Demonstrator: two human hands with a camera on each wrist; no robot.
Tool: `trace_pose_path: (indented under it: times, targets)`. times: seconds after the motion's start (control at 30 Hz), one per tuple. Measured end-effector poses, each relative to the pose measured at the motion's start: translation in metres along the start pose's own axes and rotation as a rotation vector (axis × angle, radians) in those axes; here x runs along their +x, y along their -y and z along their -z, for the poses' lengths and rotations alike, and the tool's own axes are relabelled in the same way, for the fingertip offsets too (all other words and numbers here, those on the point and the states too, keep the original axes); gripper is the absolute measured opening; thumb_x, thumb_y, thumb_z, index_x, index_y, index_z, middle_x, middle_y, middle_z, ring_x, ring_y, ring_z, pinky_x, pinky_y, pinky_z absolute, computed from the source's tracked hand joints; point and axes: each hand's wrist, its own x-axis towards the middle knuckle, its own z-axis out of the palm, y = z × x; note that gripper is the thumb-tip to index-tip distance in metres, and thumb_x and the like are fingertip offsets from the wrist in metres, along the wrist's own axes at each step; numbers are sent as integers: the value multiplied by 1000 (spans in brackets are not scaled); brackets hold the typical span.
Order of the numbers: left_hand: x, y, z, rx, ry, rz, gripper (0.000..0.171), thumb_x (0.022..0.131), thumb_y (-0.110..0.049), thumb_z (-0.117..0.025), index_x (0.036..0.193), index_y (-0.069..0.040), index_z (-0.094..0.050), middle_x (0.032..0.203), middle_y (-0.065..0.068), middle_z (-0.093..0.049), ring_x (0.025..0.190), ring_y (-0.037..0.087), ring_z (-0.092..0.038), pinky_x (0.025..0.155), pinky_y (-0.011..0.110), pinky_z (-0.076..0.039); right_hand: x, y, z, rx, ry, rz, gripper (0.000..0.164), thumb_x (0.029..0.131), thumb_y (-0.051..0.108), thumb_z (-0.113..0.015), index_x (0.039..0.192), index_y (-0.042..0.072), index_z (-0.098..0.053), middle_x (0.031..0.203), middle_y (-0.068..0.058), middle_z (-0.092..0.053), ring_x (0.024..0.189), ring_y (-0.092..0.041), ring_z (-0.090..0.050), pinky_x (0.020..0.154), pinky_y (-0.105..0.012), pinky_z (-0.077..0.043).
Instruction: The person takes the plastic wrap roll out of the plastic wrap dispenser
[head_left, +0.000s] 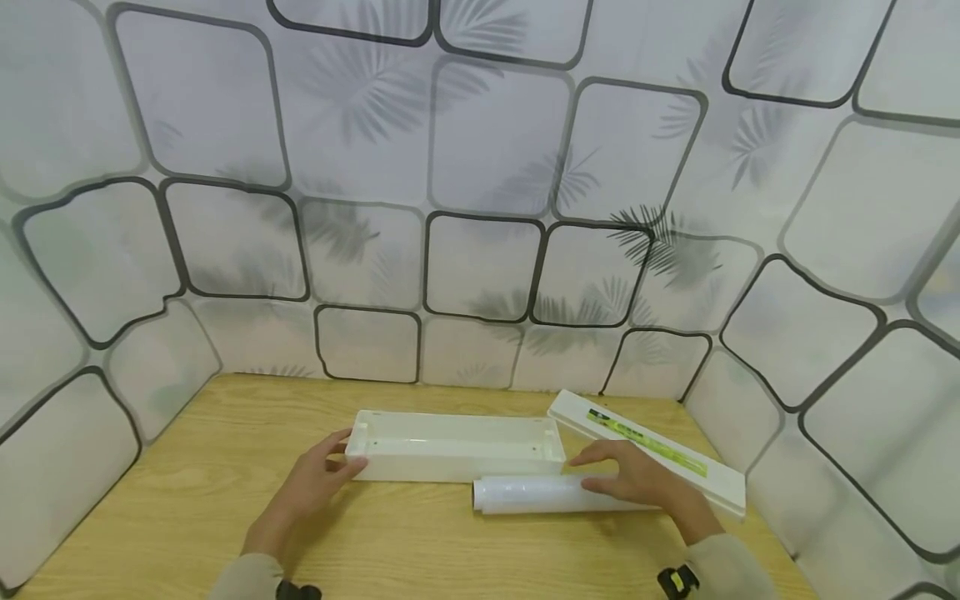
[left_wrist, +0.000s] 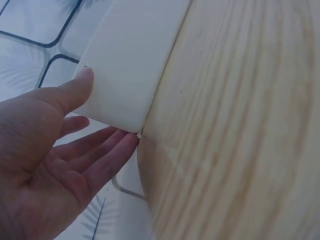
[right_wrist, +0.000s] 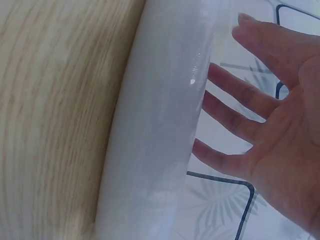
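A long white box point(head_left: 457, 468), its top uncovered and its inside bare, lies lengthwise on the wooden table. My left hand point(head_left: 318, 475) holds its left end, the thumb on the front face and the fingers round the end, as the left wrist view shows too. In front of the box's right part lies a roll of clear plastic wrap point(head_left: 525, 495). My right hand point(head_left: 633, 477) is over the roll's right part with its fingers spread. In the right wrist view those fingers reach behind the roll point(right_wrist: 155, 120); whether they touch it I cannot tell.
A white lid point(head_left: 720, 483) with a green label lies slanted behind my right hand, near the table's right edge. The table point(head_left: 420, 550) has a light wood surface. Patterned wall covering point(head_left: 480, 267) rises at the back and both sides.
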Motion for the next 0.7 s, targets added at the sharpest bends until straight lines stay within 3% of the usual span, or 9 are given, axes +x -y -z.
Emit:
trace_pose_path:
  times: [0.27, 0.43, 0.57, 0.7]
  targets:
    - [-1, -4, 4, -1, 7, 7, 70, 99, -31, -70, 155, -1, -40, 139, 34, -58, 110, 39, -70, 86, 44, -63, 9, 6, -1, -101, -113, -90, 44, 100, 19, -69, 139, 1, -62, 138, -17, -67, 124, -42, -64, 101, -61, -53]
    - [-2, -9, 11, 21, -3, 6, 70, 103, -36, -64, 157, -1, -37, 146, 34, -53, 122, 45, -65, 95, 50, -61, 14, 10, -1, -182, -208, -192, 47, 101, 19, -66, 144, 1, -58, 140, -26, -63, 125, -51, -59, 100, -70, -49]
    - [-1, -16, 17, 73, -20, -66, 65, 109, -36, -53, 157, 2, -33, 156, 34, -42, 135, 52, -53, 106, 59, -53, 21, 18, 3, -257, -261, -299, 48, 101, 24, -66, 145, 4, -58, 140, -34, -58, 121, -60, -57, 84, -76, -52]
    - [3, -30, 23, 153, -39, -168, 62, 112, -34, -43, 158, 6, -30, 162, 35, -30, 146, 58, -33, 116, 72, -34, 32, 26, 2, -341, -305, -376, 50, 101, 30, -65, 146, 9, -57, 144, -38, -53, 121, -65, -55, 75, -78, -51]
